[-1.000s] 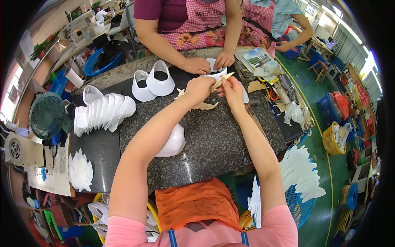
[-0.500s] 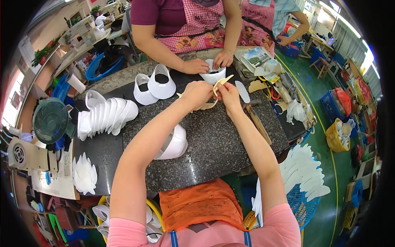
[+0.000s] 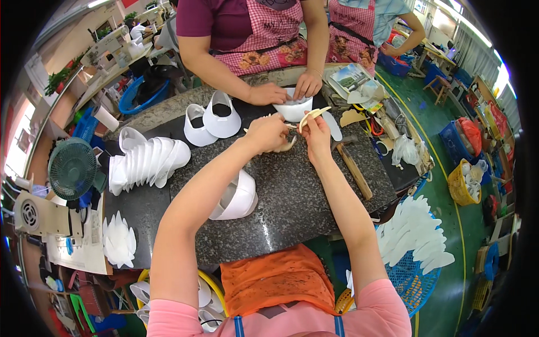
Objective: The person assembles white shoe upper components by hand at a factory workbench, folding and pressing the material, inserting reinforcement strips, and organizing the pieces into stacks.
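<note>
My right hand (image 3: 316, 133) pinches a curved cream strip (image 3: 314, 114) by its lower end, above the far part of the dark stone slab (image 3: 297, 196). Close to its left, my left hand (image 3: 268, 133) is closed around similar cream pieces (image 3: 287, 145), whose ends stick out past the fingers. Just beyond both hands, a co-worker's two hands press into a white molded piece, like a shoe upper (image 3: 294, 110). Another white upper (image 3: 238, 197) lies on its side beneath my left forearm. A flat white oval piece (image 3: 333, 127) rests right of my right hand.
Two white uppers (image 3: 222, 118) stand at the far left, near a nested row of them (image 3: 150, 160). A hammer (image 3: 355, 171) lies right of my hands. White flat pieces (image 3: 119, 240) are stacked at the left; more (image 3: 415, 233) top a blue basket (image 3: 412, 283). A fan (image 3: 72, 168) stands left.
My hands have drawn apart, the right one carrying the cream strip away from the left. The co-worker's white upper has tilted and shifted slightly toward me.
</note>
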### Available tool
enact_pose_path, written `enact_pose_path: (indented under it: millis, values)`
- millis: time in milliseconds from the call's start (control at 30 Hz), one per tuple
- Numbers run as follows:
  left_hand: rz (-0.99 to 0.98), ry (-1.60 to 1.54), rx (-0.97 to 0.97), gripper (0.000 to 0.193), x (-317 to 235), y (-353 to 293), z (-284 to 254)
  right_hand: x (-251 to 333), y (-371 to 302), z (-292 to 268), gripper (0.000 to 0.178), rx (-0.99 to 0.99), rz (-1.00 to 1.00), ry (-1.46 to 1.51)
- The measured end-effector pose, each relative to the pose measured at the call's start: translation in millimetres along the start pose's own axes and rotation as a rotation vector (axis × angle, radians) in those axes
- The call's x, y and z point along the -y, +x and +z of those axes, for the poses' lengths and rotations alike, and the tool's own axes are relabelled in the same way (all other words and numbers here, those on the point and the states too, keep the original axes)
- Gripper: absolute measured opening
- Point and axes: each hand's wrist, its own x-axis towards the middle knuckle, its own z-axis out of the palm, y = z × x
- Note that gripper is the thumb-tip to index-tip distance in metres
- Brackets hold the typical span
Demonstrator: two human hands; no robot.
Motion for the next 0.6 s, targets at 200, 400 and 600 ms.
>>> enact_pose_path:
  millis: [200,400,600]
  values:
    - [-0.245,-0.662,0.116,0.041,-5,18,-29,15,-14,11,0.025,0.145,-0.011,-0.205]
    - [-0.473,-1.14,0.272,0.025,-19,0,-53,40,-44,26,0.023,0.216,0.089,-0.114]
    - [-0.539,-1.201,0.261,0.019,-33,-42,-66,53,-75,24,0.025,0.365,-0.045,-0.515]
